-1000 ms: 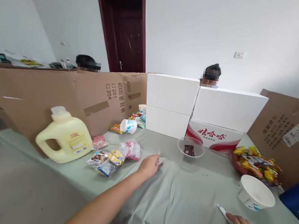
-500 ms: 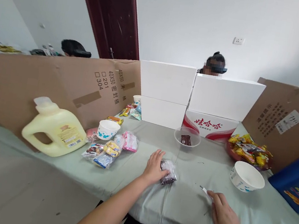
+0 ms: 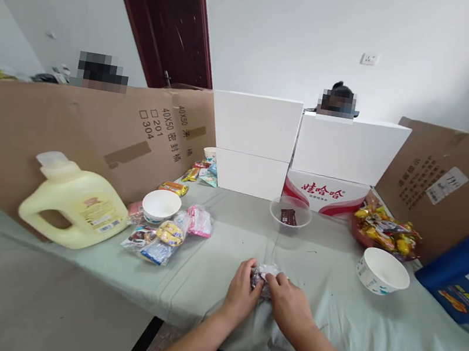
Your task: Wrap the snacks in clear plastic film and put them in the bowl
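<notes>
A clear, crinkled plastic bag (image 3: 269,269) with dark contents lies on the cloth near the table's front edge. My left hand (image 3: 243,295) is closed on the bag's left side, thumb and fingers around it. My right hand (image 3: 290,304) meets it from the right, pinching a small white utility knife (image 3: 263,275) over the top of the bag. Most of the knife is hidden by my fingers, so I cannot tell whether its tip is in the plastic. Beyond the hands stands a clear plastic bowl (image 3: 271,212) with dark brown packets (image 3: 288,216) inside.
Left: a yellow jug (image 3: 78,204), a white paper bowl (image 3: 161,205) and several snack packets (image 3: 169,233). Right: another paper bowl (image 3: 384,270), a red bowl of candies (image 3: 356,233) and a blue jug (image 3: 463,277). White boxes (image 3: 255,125) and cardboard (image 3: 135,130) wall the table; two people sit behind.
My right hand has moved left with the knife, from the bare cloth to the bag. My left hand has drawn slightly nearer and closed on the bag. The view has shifted a little.
</notes>
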`<act>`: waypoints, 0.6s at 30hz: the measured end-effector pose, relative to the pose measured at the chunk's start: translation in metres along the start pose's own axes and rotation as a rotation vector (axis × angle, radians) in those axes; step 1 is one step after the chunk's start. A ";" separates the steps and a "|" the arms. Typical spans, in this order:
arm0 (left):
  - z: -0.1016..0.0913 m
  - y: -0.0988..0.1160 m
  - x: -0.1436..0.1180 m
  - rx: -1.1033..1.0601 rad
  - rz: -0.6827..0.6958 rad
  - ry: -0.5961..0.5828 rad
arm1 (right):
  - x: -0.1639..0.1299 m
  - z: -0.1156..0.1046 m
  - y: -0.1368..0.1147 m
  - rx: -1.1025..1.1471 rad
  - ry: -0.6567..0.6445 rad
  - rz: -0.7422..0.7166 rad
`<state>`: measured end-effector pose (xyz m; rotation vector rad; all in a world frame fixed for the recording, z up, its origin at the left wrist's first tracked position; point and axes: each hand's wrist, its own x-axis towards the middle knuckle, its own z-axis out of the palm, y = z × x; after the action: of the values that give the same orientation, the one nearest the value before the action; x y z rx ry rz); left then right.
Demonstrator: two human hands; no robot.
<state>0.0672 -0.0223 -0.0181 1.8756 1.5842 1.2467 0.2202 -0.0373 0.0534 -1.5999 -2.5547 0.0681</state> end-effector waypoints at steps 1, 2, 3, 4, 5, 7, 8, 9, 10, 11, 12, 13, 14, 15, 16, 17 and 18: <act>-0.001 0.000 0.000 0.004 0.036 -0.005 | 0.000 -0.001 0.002 -0.017 -0.006 -0.014; -0.001 -0.001 0.001 0.009 0.069 -0.009 | -0.003 -0.001 0.008 -0.021 -0.007 -0.022; -0.002 -0.001 0.001 0.015 0.095 -0.013 | -0.010 0.000 0.016 -0.016 -0.004 -0.022; -0.003 -0.001 0.001 0.022 0.110 -0.016 | -0.019 0.001 0.029 -0.005 -0.003 -0.019; -0.003 -0.001 0.001 0.028 0.115 -0.018 | -0.029 0.003 0.044 0.008 -0.005 -0.015; -0.004 -0.001 0.001 0.032 0.120 -0.032 | -0.054 0.008 0.080 0.034 -0.012 0.022; -0.005 0.000 0.001 0.028 0.132 -0.055 | -0.065 0.011 0.098 0.038 -0.007 0.051; -0.006 0.000 0.000 0.022 0.155 -0.093 | -0.076 0.014 0.115 0.034 0.013 0.090; -0.007 0.001 0.000 0.018 0.183 -0.147 | -0.084 0.017 0.128 0.026 0.049 0.119; -0.007 0.002 0.000 0.018 0.213 -0.211 | -0.089 0.019 0.137 0.021 0.099 0.144; -0.008 0.002 0.000 0.023 0.240 -0.275 | -0.092 0.021 0.140 0.029 0.157 0.157; -0.009 0.002 0.000 0.033 0.260 -0.327 | -0.091 0.023 0.137 0.058 0.213 0.153; -0.009 0.003 0.000 0.042 0.273 -0.357 | -0.088 0.024 0.129 0.107 0.261 0.139; -0.009 0.003 0.000 0.045 0.284 -0.364 | -0.081 0.025 0.116 0.172 0.298 0.119; -0.008 0.003 0.000 0.038 0.295 -0.353 | -0.073 0.026 0.100 0.248 0.319 0.090; -0.008 0.004 0.000 0.019 0.307 -0.330 | -0.063 0.026 0.083 0.313 0.333 0.063; -0.008 0.004 -0.001 -0.010 0.315 -0.298 | -0.052 0.027 0.067 0.360 0.340 0.039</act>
<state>0.0629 -0.0261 -0.0106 2.2455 1.1591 1.0255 0.2992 -0.0535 0.0153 -1.3878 -2.1125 0.2250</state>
